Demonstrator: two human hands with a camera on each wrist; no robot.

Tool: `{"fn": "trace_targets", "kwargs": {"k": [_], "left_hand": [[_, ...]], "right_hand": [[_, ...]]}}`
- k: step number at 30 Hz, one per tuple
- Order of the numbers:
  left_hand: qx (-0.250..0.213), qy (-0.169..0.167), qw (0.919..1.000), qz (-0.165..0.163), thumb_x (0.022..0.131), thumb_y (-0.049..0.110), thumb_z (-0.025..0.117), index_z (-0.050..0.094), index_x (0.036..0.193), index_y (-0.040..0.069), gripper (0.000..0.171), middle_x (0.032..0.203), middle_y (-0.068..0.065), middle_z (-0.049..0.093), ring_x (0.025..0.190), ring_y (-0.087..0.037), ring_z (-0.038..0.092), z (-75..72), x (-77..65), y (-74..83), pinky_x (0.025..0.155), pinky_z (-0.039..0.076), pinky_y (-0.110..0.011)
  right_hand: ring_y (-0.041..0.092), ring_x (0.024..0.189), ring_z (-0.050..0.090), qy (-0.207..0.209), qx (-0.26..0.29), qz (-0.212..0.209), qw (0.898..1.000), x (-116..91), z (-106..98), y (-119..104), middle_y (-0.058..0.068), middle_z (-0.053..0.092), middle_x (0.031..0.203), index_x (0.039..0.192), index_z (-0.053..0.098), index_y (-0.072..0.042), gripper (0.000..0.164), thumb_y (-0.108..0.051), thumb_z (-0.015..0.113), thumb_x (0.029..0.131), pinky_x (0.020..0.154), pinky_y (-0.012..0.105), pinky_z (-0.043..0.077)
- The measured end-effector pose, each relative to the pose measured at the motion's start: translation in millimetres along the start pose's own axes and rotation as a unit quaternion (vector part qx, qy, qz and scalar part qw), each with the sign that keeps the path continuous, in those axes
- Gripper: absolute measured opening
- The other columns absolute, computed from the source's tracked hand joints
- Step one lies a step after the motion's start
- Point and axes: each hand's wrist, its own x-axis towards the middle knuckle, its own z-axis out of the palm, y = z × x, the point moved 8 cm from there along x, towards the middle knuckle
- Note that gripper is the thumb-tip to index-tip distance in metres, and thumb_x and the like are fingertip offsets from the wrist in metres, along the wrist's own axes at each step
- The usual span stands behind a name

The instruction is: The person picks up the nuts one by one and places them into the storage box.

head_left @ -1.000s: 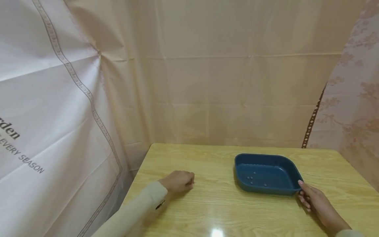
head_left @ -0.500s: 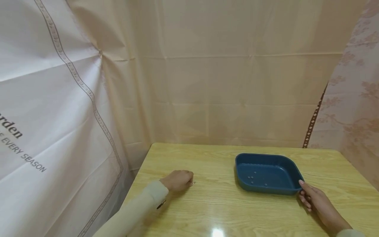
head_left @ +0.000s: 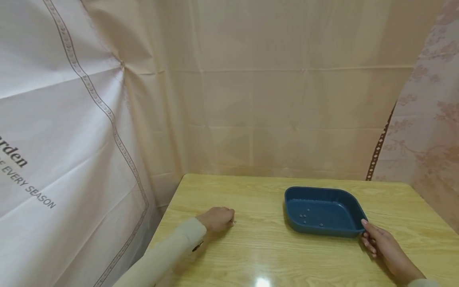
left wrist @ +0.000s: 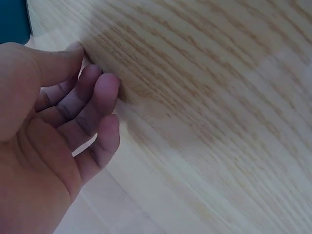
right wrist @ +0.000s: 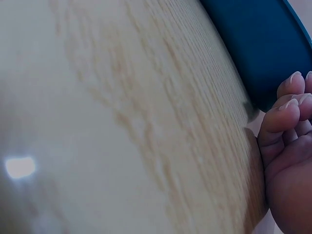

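My left hand (head_left: 216, 219) is low over the table, fingers curled and thumb bent in toward them. Right at its fingertips lies a tiny metal piece (head_left: 235, 222) like a small nut; I cannot tell whether they pinch it. In the left wrist view, the thumb (left wrist: 61, 66) hides the index fingertip, and the piece does not show. On the right, my right hand (head_left: 383, 244) grips the near right corner of a dark blue tray (head_left: 322, 230), thumb over the rim and fingers curled below it. Several similar tiny pieces (head_left: 305, 216) lie scattered on the tray's floor.
The wood-grain table (head_left: 258, 247) ends at a beige hanging cloth (head_left: 272, 119) behind. A white printed cloth (head_left: 71, 159) hangs along the left, and a pink floral one (head_left: 430, 139) along the right. Light glares on the table near the front.
The left wrist and sleeve have shifted slightly right while the fingertips stay by the tiny metal piece, which keeps its place. The right hand and tray hold still.
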Motion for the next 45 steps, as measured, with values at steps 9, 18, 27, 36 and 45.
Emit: {"fn": "trace_targets", "kwargs": {"k": [9, 18, 27, 36, 45], "left_hand": [[-0.04, -0.044, 0.9981, -0.014, 0.105, 0.021, 0.057, 0.055, 0.083, 0.015, 0.023, 0.067, 0.009, 0.046, 0.056, -0.004, 0.037, -1.1, -3.2, -1.1, 0.053, 0.034, -0.02], [-0.015, -0.041, 0.999, -0.013, 0.106, 0.027, 0.059, 0.05, 0.077, 0.017, 0.032, 0.065, 0.008, 0.04, 0.057, -0.006, 0.034, 2.1, -3.5, 1.1, 0.053, 0.033, -0.022], [0.015, -0.04, 0.9989, -0.021, 0.102, 0.042, 0.062, 0.063, 0.086, 0.018, 0.029, 0.077, 0.01, 0.059, 0.067, -0.004, 0.053, 9.2, -2.3, -1.6, 0.063, 0.048, -0.023], [0.018, -0.032, 0.9993, 0.0, 0.099, 0.027, 0.07, 0.071, 0.099, 0.017, 0.01, 0.093, 0.009, 0.071, 0.088, -0.006, 0.068, 4.4, -6.4, 3.1, 0.074, 0.054, -0.02], [-0.075, -0.016, 0.9968, 0.021, 0.095, 0.002, 0.071, 0.073, 0.092, 0.014, 0.013, 0.089, 0.01, 0.071, 0.084, 0.0, 0.065, -2.2, -5.1, 3.3, 0.074, 0.051, -0.013]], "right_hand": [[0.011, 0.054, 0.044, -0.005, 0.003, -0.006, 1.0, 1, -1, -2, -0.001, 0.051, 0.072, 0.087, 0.05, -0.008, 0.052, -0.055, 0.038, 0.109, 0.051, 0.033, 0.046], [0.011, 0.054, 0.044, -0.005, 0.008, 0.001, 1.0, 0, 0, 0, -0.001, 0.051, 0.072, 0.086, 0.05, -0.009, 0.052, -0.055, 0.038, 0.109, 0.051, 0.032, 0.046], [0.012, 0.055, 0.044, -0.005, 0.001, 0.005, 1.0, 0, 0, 1, 0.0, 0.051, 0.073, 0.087, 0.049, -0.009, 0.052, -0.055, 0.037, 0.109, 0.053, 0.033, 0.047], [0.011, 0.054, 0.044, -0.006, -0.001, 0.0, 1.0, 1, 0, -1, -0.001, 0.049, 0.07, 0.086, 0.047, -0.01, 0.052, -0.055, 0.037, 0.109, 0.052, 0.033, 0.046], [0.011, 0.054, 0.043, -0.005, -0.004, -0.001, 1.0, 1, 1, 0, -0.001, 0.049, 0.071, 0.086, 0.047, -0.009, 0.053, -0.056, 0.037, 0.108, 0.051, 0.033, 0.044]]}}
